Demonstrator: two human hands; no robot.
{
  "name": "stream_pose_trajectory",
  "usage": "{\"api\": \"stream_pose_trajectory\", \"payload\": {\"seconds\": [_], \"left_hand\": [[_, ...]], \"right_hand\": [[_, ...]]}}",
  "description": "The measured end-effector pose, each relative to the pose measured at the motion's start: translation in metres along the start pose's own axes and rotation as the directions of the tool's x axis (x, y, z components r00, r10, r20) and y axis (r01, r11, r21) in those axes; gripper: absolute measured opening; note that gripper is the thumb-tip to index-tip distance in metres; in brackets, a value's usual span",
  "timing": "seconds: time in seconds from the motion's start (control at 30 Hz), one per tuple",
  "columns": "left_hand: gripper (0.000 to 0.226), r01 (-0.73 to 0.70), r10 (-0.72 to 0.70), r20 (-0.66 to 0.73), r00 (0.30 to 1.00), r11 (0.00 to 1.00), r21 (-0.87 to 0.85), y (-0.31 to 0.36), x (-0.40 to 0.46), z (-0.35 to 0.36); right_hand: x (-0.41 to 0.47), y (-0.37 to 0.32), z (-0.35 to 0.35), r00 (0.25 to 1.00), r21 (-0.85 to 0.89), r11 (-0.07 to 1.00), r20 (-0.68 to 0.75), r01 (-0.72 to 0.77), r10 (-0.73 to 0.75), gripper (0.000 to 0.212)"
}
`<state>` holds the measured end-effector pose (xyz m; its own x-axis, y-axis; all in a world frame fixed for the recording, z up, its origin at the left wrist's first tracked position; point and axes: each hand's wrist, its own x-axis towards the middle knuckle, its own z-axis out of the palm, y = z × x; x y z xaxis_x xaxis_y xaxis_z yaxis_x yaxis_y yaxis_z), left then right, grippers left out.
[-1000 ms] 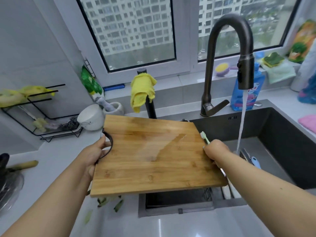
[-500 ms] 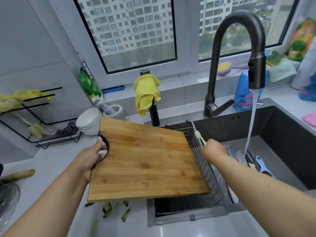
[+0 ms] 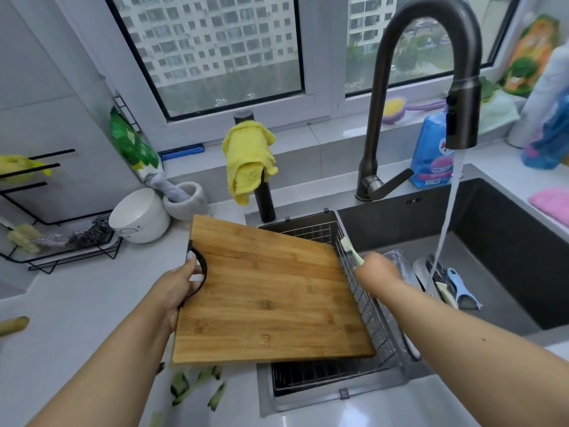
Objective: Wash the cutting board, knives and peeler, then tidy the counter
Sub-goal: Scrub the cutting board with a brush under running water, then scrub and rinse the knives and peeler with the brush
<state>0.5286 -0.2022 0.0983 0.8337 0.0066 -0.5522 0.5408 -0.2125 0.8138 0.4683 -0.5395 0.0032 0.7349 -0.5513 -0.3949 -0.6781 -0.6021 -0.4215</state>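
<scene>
While the left hand (image 3: 180,286) grips the brown board (image 3: 271,300) by its black loop, the right hand (image 3: 374,274) holds a toothbrush (image 3: 351,249); water runs from the tap (image 3: 462,118) onto a blue peeler (image 3: 462,289)

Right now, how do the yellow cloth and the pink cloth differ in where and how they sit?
The yellow cloth hangs draped and bunched over a dark post behind the wire basket; the pink cloth lies flat on the counter right of the sink. The yellow cloth shows whole, the pink cloth is cut by the frame edge. Neither is touched by a hand.
</scene>
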Motion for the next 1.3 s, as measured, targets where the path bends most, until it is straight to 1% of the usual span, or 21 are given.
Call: {"api": "stream_pose_trajectory", "payload": {"seconds": [0.23, 0.33, 0.47, 0.53, 0.63, 0.7, 0.87, 0.97, 1.0, 1.07, 1.13, 1.2, 1.23, 1.27, 1.3], "left_hand": [[0.053, 0.007, -0.006, -0.010, 1.000, 0.999, 0.036, -0.005, 0.006, -0.001], [0.052, 0.002, 0.000, -0.030, 1.000, 0.998, 0.064, -0.007, 0.006, -0.002], [0.050, -0.046, 0.065, -0.084, 0.994, 0.977, 0.210, -0.011, 0.015, -0.005], [0.046, -0.079, 0.122, -0.113, 0.986, 0.941, 0.330, -0.013, 0.017, -0.004], [0.053, -0.063, 0.187, -0.189, 0.964, 0.850, 0.524, -0.014, 0.017, 0.004], [0.054, -0.044, 0.215, -0.218, 0.952, 0.801, 0.597, -0.013, 0.018, 0.007], [0.072, 0.050, 0.197, -0.289, 0.937, 0.743, 0.667, -0.014, 0.024, 0.013], [0.073, 0.102, 0.192, -0.347, 0.918, 0.731, 0.674, -0.011, 0.021, 0.022], [0.071, 0.112, 0.212, -0.373, 0.903, 0.723, 0.681, -0.008, 0.017, 0.027], [0.066, 0.111, 0.313, -0.426, 0.849, 0.683, 0.722, 0.000, 0.006, 0.041], [0.060, 0.035, 0.471, -0.418, 0.777, 0.631, 0.775, 0.009, -0.008, 0.064], [0.051, -0.127, 0.615, -0.343, 0.710, 0.592, 0.796, 0.017, -0.022, 0.095], [0.045, -0.222, 0.661, -0.285, 0.694, 0.573, 0.789, 0.019, -0.028, 0.114], [0.036, -0.315, 0.684, -0.220, 0.696, 0.565, 0.763, 0.020, -0.035, 0.133], [0.027, -0.393, 0.683, -0.143, 0.717, 0.564, 0.726, 0.019, -0.041, 0.155]], "right_hand": [[-0.002, -0.003, 0.000, 1.000, 0.015, 1.000, -0.015, 0.011, -0.011, 0.006], [-0.004, -0.006, 0.001, 1.000, -0.008, 1.000, -0.030, 0.000, -0.001, 0.005], [-0.007, -0.010, 0.002, 0.999, -0.028, 1.000, -0.048, 0.002, -0.003, 0.005], [-0.008, -0.011, 0.003, 0.998, -0.029, 1.000, -0.057, 0.003, -0.005, 0.004], [-0.010, -0.012, 0.003, 0.998, -0.023, 1.000, -0.061, 0.000, -0.001, 0.004], [-0.012, -0.013, 0.003, 0.999, -0.021, 1.000, -0.053, -0.005, 0.004, 0.004], [-0.014, -0.011, 0.002, 0.999, -0.016, 1.000, -0.033, 0.012, -0.012, 0.002], [-0.015, -0.011, -0.001, 1.000, -0.024, 1.000, -0.024, 0.016, -0.017, 0.015], [-0.015, -0.010, -0.002, 0.999, -0.018, 1.000, -0.030, 0.024, -0.024, 0.019], [-0.015, -0.006, -0.005, 0.998, 0.002, 0.998, -0.043, 0.055, -0.055, 0.022], [-0.014, 0.001, -0.010, 0.996, 0.023, 0.997, -0.041, 0.080, -0.079, 0.022], [-0.013, 0.010, -0.016, 0.996, 0.060, 0.994, -0.024, 0.089, -0.088, 0.021], [-0.012, 0.015, -0.020, 0.995, 0.083, 0.992, -0.014, 0.097, -0.096, 0.021], [-0.012, 0.020, -0.023, 0.994, 0.100, 0.989, -0.006, 0.108, -0.108, 0.021], [-0.011, 0.027, -0.029, 0.994, 0.115, 0.987, 0.005, 0.111, -0.113, 0.020]]}}
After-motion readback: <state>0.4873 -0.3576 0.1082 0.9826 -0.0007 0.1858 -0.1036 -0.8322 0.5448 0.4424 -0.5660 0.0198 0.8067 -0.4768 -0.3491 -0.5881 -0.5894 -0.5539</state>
